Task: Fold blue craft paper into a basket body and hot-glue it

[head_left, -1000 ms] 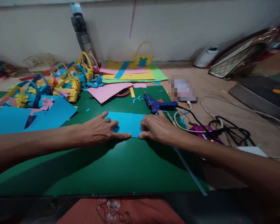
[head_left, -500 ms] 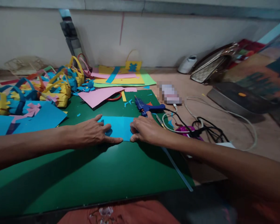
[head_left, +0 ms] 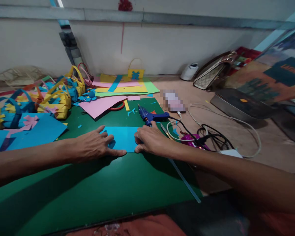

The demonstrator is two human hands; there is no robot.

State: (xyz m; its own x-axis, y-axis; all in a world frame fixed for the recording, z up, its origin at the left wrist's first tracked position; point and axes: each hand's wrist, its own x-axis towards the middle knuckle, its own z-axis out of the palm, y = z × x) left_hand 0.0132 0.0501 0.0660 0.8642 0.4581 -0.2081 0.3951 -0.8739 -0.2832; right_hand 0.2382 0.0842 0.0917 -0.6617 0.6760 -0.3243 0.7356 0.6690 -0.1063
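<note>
One green board (head_left: 137, 186), lying flat under the work. On it, a blue paper (head_left: 125, 139), flat between and partly beneath left hand (head_left: 93, 144) and right hand (head_left: 149, 139). On the left, fingers spread, pressing down, apart rather than clamped. On the right, fingers curled at the paper's end, thumb by the near edge; hard to tell whether pinching or merely pressing. Just beyond the right hand, a glue gun (head_left: 154, 116), possibly touching. Smallest of all, blue scraps (head_left: 133, 110) near its tip. Likeliest trouble: paper slid askew, from uneven pressure. Also possible: a bumped glue gun, or a burn if hot, from knuckles so close by.
</note>
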